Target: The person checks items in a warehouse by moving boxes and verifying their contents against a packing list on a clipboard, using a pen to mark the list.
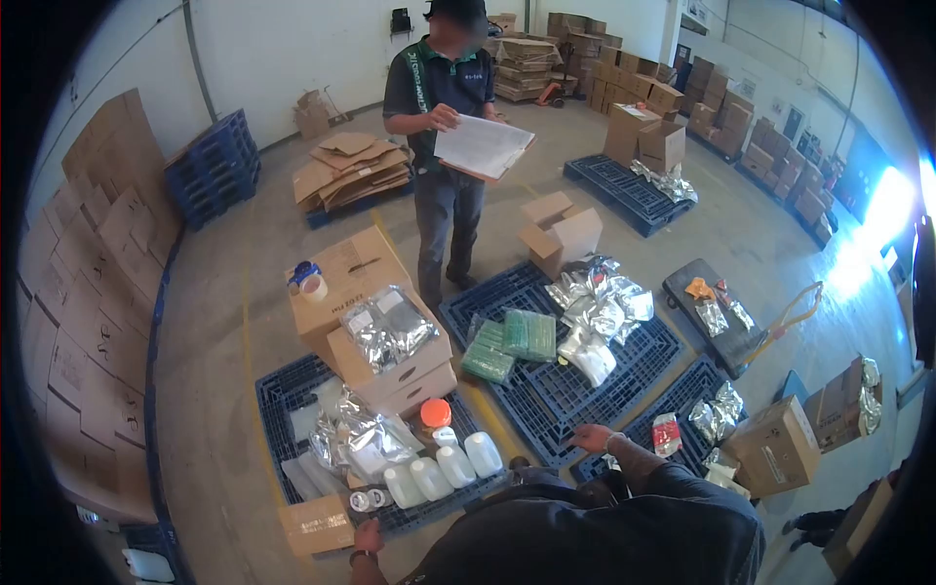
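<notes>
We are looking down over our own dark-sleeved shoulders at a warehouse floor laid with blue plastic pallets (546, 390). Our left hand (368, 539) is hanging low at the bottom of the view, just beside a small brown cardboard box with a white label (315, 525); it is too small and too foreshortened for us to tell how far its fingers are opened, and we are not seeing it touch the box. Our right hand (591, 438) is reaching out over the edge of the middle pallet, palm down with the fingers loosely spread, holding nothing and touching nothing that we can make out.

Between the two hands, a row of white translucent plastic jugs (444, 468) is standing on the near-left pallet, with a round orange lid (436, 412) just behind them and crumpled silver foil bags (363, 439) beside them. Green wrapped packs (509, 341) are lying on the middle pallet.

Facing us, another person in a dark polo shirt is holding a clipboard with white paper sheets (483, 146) in both hands.

A large brown cardboard carton (341, 278) is carrying dark printed lettering on its side, too small for us to read; the label on the small box is also unreadable.
</notes>
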The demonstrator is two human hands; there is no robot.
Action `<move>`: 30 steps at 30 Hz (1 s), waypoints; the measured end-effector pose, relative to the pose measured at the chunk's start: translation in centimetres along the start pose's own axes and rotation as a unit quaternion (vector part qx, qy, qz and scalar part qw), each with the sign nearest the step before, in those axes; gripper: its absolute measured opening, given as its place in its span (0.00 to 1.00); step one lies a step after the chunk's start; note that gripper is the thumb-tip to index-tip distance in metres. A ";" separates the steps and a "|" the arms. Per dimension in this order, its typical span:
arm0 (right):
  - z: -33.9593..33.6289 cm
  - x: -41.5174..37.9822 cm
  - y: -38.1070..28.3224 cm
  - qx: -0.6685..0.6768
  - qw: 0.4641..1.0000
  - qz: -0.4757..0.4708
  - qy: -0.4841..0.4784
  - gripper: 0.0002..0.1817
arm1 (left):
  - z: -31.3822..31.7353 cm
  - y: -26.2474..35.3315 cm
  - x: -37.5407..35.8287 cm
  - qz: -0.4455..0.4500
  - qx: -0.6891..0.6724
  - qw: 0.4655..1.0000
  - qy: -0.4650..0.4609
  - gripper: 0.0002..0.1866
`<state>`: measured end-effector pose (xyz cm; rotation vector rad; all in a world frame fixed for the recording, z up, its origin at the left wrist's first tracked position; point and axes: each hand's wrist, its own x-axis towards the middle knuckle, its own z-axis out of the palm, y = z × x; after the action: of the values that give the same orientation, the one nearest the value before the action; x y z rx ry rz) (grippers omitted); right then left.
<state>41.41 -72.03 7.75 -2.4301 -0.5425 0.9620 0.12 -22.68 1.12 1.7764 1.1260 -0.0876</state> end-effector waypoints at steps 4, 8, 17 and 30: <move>2.6 4.1 9.7 -0.316 0.935 -0.122 -0.105 0.16 | 1.9 2.5 0.3 -0.142 -0.083 0.986 -0.010 0.22; 2.5 5.8 11.4 -0.383 0.898 -0.190 -0.099 0.12 | 4.4 5.2 -0.6 -0.213 -0.099 0.970 -0.070 0.28; -6.6 15.2 4.0 -0.259 0.946 -0.187 -0.062 0.17 | 6.9 8.6 4.8 0.118 0.276 0.939 -0.170 0.28; -11.3 26.1 8.9 -0.263 0.940 -0.216 -0.018 0.15 | 16.7 18.5 5.0 -0.112 -0.141 0.983 -0.038 0.29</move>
<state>68.75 -69.00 -3.69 -2.5581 -1.4333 0.7348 23.04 -33.61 2.88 1.3830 1.2156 -0.1234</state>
